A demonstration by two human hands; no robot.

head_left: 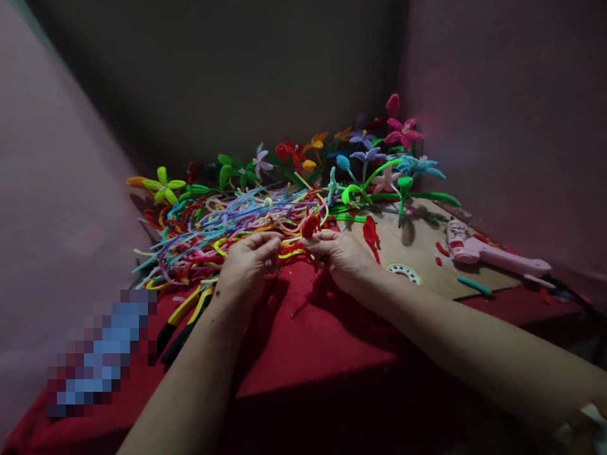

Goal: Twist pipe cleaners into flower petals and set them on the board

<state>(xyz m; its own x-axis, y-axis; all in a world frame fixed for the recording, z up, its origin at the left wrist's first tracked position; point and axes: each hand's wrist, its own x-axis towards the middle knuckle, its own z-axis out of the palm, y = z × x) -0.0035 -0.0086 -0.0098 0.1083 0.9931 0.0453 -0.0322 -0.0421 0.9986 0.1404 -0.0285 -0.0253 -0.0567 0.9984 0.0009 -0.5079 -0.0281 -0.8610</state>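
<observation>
Forearms (pixel 455 335) reach in, right hand (pixel 342 258) pinching a rounded, fuzzy red piece (pixel 310 226).

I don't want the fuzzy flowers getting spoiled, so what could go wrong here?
The fuzzy stems look tangled, so pulling one might drag others. The red fuzzy piece at the fingertips of the right hand is small and could get bent or dropped. The left forearm is close to the pliers and might bump them.

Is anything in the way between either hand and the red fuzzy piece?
Nothing visible. The right hand pinches the red fuzzy piece; the left hand faces it across a gap, with fuzzy stems lying beyond.
</observation>
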